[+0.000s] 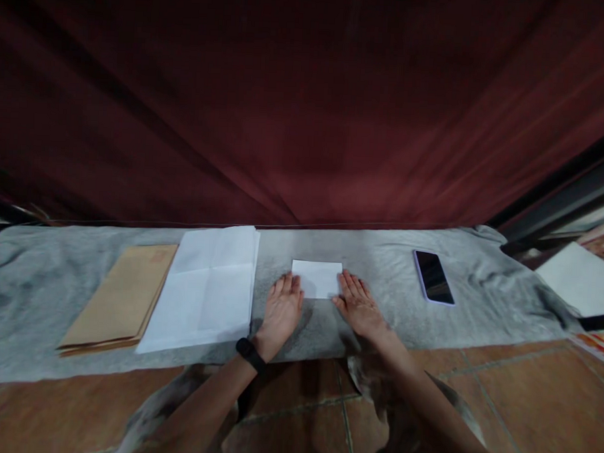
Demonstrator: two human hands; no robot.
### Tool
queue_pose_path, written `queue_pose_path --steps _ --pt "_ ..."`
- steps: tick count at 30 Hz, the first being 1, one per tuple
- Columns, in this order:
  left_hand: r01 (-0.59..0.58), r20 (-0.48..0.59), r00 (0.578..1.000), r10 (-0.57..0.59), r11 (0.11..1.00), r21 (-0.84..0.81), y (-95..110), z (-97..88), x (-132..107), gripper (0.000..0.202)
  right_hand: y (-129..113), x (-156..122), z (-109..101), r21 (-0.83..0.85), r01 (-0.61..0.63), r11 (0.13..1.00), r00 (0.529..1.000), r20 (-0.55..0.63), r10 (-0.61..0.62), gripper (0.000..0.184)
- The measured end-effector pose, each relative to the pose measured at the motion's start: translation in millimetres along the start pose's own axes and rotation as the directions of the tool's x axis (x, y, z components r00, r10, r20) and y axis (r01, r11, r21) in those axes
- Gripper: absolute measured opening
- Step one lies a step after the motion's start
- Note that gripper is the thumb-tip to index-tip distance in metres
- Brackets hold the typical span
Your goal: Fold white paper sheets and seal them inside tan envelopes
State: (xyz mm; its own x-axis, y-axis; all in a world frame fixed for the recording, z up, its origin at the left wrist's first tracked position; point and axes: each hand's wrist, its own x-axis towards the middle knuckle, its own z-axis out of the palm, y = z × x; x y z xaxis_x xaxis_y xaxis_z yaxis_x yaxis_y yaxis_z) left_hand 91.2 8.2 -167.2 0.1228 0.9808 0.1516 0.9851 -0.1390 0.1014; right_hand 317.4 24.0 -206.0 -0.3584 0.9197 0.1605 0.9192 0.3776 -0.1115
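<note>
A small white rectangle of paper [317, 280], which looks folded, lies flat on the grey cloth [381, 257] in front of me. My left hand [283, 304] rests flat at its left edge, fingers stretched out and pointing away from me. On the opposite edge lies my right hand [357, 301], palm down with its fingers extended over the paper's right side. Neither hand grips anything. To the left of my left hand is a stack of white paper sheets [206, 286] with crease lines across the top sheet.
Brown envelopes [123, 292] are stacked at the left, partly under the white sheets. A phone [434, 278] in a purple case lies to the right. Behind the cloth hangs a dark red curtain [306, 120]. Orange tiles [535, 390] cover the floor. A white sheet [582, 279] shows at far right.
</note>
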Motion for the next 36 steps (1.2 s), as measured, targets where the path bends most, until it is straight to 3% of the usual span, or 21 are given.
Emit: queue_pose_path --steps 7,14,17,21,26,31,36 --pt "-0.014 -0.021 1.0 0.013 0.996 -0.089 -6.4 -4.8 3.1 0.043 8.5 2.7 -13.9 0.028 -0.013 1.0 0.998 -0.058 0.014 0.062" --pt "0.054 0.003 0.998 -0.055 0.966 -0.251 -6.8 -5.5 11.9 0.044 -19.8 12.9 -24.9 0.119 0.2 0.972 0.979 0.018 -0.204 0.054" --pt "0.099 0.031 0.995 -0.094 0.916 -0.39 -11.6 -3.5 17.5 0.044 -24.8 13.2 -23.2 0.136 0.228 0.964 0.97 0.053 -0.237 0.054" --pt "0.214 0.096 0.975 -0.199 0.748 -0.628 -22.5 -2.9 25.5 0.042 -28.1 16.1 -26.3 0.107 0.208 0.972 0.974 0.069 -0.216 0.053" --pt "0.358 0.252 0.919 -0.302 0.378 -0.854 -31.1 2.9 32.3 0.043 -39.5 19.6 -33.1 0.065 0.186 0.98 0.977 0.094 -0.192 0.046" --pt "0.365 0.297 0.909 -0.293 0.216 -0.906 -26.9 2.1 35.7 0.06 -52.2 18.2 -33.5 0.066 0.18 0.982 0.979 0.088 -0.185 0.047" --pt "0.354 0.334 0.907 -0.257 0.033 -0.935 -22.1 -16.7 33.3 0.061 -51.7 19.2 -41.7 0.131 0.132 0.982 0.99 0.037 -0.138 0.049"
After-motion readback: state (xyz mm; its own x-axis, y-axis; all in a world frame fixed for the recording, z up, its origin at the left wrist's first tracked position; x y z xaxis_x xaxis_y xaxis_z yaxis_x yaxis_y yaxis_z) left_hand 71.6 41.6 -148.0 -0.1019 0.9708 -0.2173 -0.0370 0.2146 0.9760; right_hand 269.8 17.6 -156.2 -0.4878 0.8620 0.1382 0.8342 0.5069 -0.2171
